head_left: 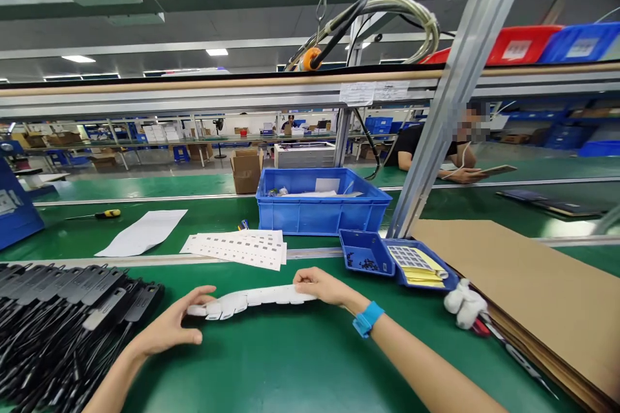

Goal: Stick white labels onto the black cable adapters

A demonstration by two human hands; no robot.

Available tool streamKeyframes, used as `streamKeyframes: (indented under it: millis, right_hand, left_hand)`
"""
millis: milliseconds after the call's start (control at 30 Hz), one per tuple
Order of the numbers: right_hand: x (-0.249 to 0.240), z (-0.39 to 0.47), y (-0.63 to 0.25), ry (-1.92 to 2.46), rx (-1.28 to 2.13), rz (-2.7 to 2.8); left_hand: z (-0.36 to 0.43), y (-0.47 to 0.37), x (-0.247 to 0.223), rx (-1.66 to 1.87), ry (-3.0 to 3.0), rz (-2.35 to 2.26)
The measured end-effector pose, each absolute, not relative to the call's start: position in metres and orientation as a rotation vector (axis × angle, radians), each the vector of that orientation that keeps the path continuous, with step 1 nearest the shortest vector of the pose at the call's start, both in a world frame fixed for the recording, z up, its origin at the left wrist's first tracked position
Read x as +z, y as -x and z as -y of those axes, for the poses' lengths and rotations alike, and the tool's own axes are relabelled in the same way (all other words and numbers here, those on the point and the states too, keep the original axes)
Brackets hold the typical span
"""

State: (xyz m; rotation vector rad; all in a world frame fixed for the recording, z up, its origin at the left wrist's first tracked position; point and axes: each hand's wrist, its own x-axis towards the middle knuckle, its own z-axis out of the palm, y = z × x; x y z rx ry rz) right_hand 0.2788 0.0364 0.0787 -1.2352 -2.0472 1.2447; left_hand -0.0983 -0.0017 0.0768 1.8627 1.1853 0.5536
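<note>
A long strip of white labels (pixel 256 297), curled and notched into segments along its lower edge, stretches between my two hands above the green bench. My right hand (pixel 323 288), with a blue wristband above it, pinches the strip's right end between thumb and fingers. At the other end, my left hand (pixel 177 321) is open, its thumb well apart from the fingers, which reach to the strip's tip; whether they touch it is hard to see. Just beyond the strip lie white sheets (pixel 237 246) printed with rows of small dark marks.
Black devices with cables (pixel 72 310) are heaped at the left. A blue crate (pixel 322 214), a small tray (pixel 361 251) of dark parts and a tray of yellow-backed labels (pixel 419 264) stand beyond. Cardboard (pixel 527 290) covers the right side; a person (pixel 460 158) sits across the bench.
</note>
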Motion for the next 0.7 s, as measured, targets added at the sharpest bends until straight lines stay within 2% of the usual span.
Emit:
streamKeyframes:
  millis: [133,333,533,700]
  right_hand:
    - [0.077,-0.017,-0.290,1.222,1.311,1.711]
    - [0.078,0.013,-0.303,1.211,1.219,1.442]
    - [0.070,0.020,-0.315,1.202,0.978,1.414]
    - [0.061,0.011,-0.335,1.072,0.839,0.797]
  left_hand:
    - [-0.002,0.096,0.064,0.807,-1.685,-1.242]
    - [-0.003,0.079,0.061,0.975,-1.316,-1.143]
    - [0.003,0.073,0.064,0.967,-1.375,-1.167]
    - [0.000,0.065,0.055,1.043,-1.544,-1.430]
